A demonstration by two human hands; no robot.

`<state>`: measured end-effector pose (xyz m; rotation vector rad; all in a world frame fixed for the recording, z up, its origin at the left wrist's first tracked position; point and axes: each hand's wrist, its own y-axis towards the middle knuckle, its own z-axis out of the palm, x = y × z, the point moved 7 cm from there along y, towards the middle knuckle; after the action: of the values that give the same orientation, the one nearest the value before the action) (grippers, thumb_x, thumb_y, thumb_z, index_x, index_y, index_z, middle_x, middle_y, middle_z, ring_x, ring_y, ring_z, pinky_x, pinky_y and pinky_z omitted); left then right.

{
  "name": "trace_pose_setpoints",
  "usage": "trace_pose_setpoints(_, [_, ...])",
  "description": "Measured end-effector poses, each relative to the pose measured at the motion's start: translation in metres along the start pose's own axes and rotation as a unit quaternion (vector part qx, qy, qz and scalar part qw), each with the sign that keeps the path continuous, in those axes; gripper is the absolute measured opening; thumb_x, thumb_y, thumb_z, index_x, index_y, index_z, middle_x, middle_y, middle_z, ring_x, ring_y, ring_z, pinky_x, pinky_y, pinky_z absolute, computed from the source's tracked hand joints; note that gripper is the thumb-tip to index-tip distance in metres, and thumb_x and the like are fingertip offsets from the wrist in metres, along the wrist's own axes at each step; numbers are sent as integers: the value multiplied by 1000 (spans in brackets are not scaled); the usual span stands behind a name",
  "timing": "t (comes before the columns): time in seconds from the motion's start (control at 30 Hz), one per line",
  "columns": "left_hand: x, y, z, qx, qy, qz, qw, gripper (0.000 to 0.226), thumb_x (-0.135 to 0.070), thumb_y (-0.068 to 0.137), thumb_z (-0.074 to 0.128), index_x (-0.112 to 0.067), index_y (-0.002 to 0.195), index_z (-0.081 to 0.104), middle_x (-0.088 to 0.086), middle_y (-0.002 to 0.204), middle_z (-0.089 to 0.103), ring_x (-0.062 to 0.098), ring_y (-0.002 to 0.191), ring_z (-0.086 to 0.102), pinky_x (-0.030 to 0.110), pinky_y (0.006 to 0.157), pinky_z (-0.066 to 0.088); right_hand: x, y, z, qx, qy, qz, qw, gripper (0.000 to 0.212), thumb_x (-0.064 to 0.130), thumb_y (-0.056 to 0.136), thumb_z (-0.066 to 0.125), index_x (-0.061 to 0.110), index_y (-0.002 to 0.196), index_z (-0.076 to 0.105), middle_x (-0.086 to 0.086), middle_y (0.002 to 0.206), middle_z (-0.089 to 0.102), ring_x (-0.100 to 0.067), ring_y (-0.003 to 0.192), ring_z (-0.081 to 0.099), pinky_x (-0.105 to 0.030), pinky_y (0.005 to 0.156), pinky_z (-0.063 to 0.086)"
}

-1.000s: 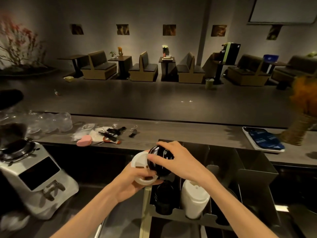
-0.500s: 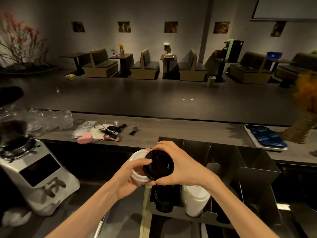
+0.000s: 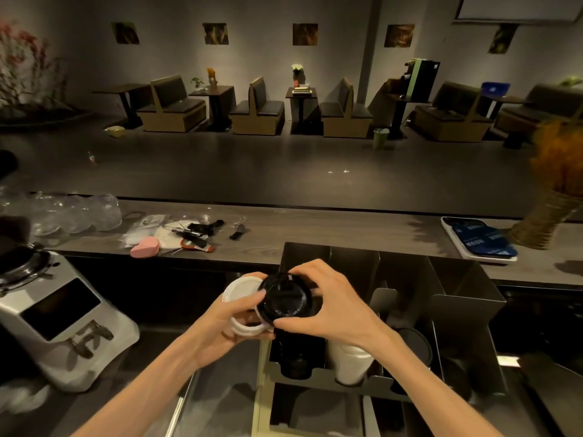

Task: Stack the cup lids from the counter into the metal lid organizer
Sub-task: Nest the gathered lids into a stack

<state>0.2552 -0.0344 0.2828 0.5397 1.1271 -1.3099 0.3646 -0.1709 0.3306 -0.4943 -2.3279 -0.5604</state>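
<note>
Head view, lower middle of the frame: a black lid [image 3: 285, 299] is being pinched at its rim by the right hand [image 3: 331, 305], fingers curled round it, while white lids [image 3: 241, 305] are being gripped by the left hand [image 3: 220, 323]. Probably it's being peeled off so the colours get sorted, since the metal lid organizer [image 3: 467, 298] just below is already holding black and white stacks in separate slots. Behind, a cluttered wooden desk [image 3: 331, 230] is being lit dimly, with cafe booths further back.
</note>
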Motion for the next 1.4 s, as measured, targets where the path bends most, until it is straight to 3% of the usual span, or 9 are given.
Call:
trace_pose_setpoints(0.1, [-6,1,-16,-71,1,11,997,39,-31,91,67,-19,128,65,24,122,69,32,89,73,40,59,59,-15,-11,-8,15,-110,63,992,79,75,68,74,33,132,54,21,122,50,-3,107,56,-28,93,56])
trace_pose_setpoints(0.23, [-4,0,-31,-79,-32,8,996,45,-38,95,59,-10,130,62,29,118,68,37,87,68,36,55,54,-18,-29,12,49,-322,59,944,87,85,72,52,28,138,56,11,132,50,-11,120,45,-33,106,38])
trace_pose_setpoints(0.33, [1,2,-30,-69,-38,-1,997,44,-39,95,59,-11,128,63,29,118,67,38,88,67,37,56,54,-26,-34,32,13,-374,82,924,85,88,69,46,25,120,71,3,122,57,-20,116,49,-41,99,43])
trace_pose_setpoints(0.43, [4,2,-27,-61,-34,-4,998,43,-37,94,59,-12,128,64,28,120,68,38,91,69,37,58,55,-37,-36,50,1,-400,110,910,76,89,64,55,24,94,78,0,102,62,-22,99,54,-43,84,47])
trace_pose_setpoints(0.5, [4,3,-26,-63,-26,-3,998,40,-35,95,58,-13,127,65,28,121,68,38,94,69,37,59,56,-44,-36,59,4,-416,117,902,75,89,64,55,22,89,78,-1,96,61,-23,94,53,-44,80,44])
trace_pose_setpoints(0.7, [12,3,-31,-75,-36,-20,996,40,-34,93,60,-13,127,64,27,121,68,41,97,69,37,57,58,-53,-35,65,21,-426,137,894,76,87,65,57,21,97,79,-3,97,61,-26,96,53,-47,85,42])
trace_pose_setpoints(0.93, [23,6,-28,-52,-64,-44,996,35,-39,93,60,-16,116,71,30,124,66,41,93,68,38,58,56,-51,-28,61,69,-406,152,899,75,81,83,50,24,129,66,-3,127,55,-25,123,43,-47,104,30])
trace_pose_setpoints(1.23, [29,10,-28,-52,-51,-44,996,43,-36,91,60,-13,127,66,28,122,67,40,94,70,38,59,58,-48,-28,63,76,-374,162,910,71,76,82,56,24,130,63,2,134,54,-21,126,43,-44,105,30])
trace_pose_setpoints(1.4, [31,12,-30,-57,-46,-49,996,43,-35,90,60,-14,128,65,27,122,68,40,94,70,37,60,58,-44,-25,58,75,-374,177,907,64,80,80,54,25,109,68,5,112,68,-19,112,52,-44,98,31])
